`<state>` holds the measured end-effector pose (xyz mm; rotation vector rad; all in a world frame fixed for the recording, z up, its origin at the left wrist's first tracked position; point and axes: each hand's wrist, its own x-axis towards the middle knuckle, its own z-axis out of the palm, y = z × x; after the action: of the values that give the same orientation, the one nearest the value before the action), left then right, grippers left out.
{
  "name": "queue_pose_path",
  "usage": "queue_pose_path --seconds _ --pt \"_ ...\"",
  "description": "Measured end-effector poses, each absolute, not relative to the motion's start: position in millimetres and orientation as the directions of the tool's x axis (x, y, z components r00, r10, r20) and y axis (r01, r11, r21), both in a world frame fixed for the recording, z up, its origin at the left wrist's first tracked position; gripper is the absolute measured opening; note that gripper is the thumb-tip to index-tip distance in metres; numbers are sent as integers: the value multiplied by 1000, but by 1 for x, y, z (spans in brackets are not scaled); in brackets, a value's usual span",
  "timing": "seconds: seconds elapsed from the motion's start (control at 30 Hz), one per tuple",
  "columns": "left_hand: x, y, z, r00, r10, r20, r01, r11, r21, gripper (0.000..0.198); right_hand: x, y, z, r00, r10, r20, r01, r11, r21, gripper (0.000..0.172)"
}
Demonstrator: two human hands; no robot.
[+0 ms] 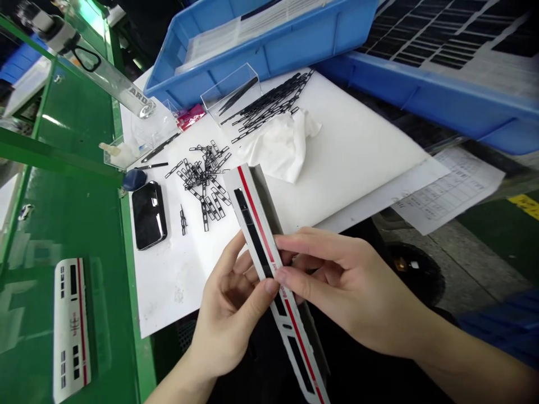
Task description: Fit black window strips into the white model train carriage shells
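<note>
A long white model train car shell [255,219] with a red stripe and black window strips is held tilted over the table's front edge. My left hand [238,303] grips it from the left, thumb pressed on the window side. From the right, my right hand [337,280] pinches the shell near its red lettering; whether a small part is between those fingertips is hidden. Beyond the shell lies a loose heap of small black window-frame strips [204,174]. A few more small black pieces [183,220] lie apart, left of the heap.
A black phone [149,216] lies at the table's left, near a clear bottle [109,78]. Crumpled white cloth [280,143] and longer black strips [269,104] lie farther back. Blue bins [261,62] stand behind. Another train shell [71,331] rests on the green surface.
</note>
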<state>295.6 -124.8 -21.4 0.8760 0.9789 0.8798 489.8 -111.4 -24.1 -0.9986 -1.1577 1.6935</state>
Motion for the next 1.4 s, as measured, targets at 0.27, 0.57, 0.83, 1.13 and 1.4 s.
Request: queue_pose_path --seconds 0.27,0.57,0.83,1.13,1.4 --pt "293 -137 -12 340 891 -301 -177 375 910 63 494 -115 -11 -310 939 -151 -200 -220 -955 31" --pt "298 -130 -21 298 900 -317 -165 375 912 71 487 -113 -26 -214 944 -251 -305 -309 -901 27" --pt "293 -122 -12 429 837 -341 -144 436 888 62 489 -103 -12 -97 973 -211 -376 -232 -897 24" --pt "281 -110 -5 574 664 -479 -268 706 656 46 509 -105 -1 -169 949 -265 -170 -293 -941 23" --pt "256 -122 3 478 695 -537 -186 677 712 43 518 -111 13 92 982 -166 90 -174 -981 17"
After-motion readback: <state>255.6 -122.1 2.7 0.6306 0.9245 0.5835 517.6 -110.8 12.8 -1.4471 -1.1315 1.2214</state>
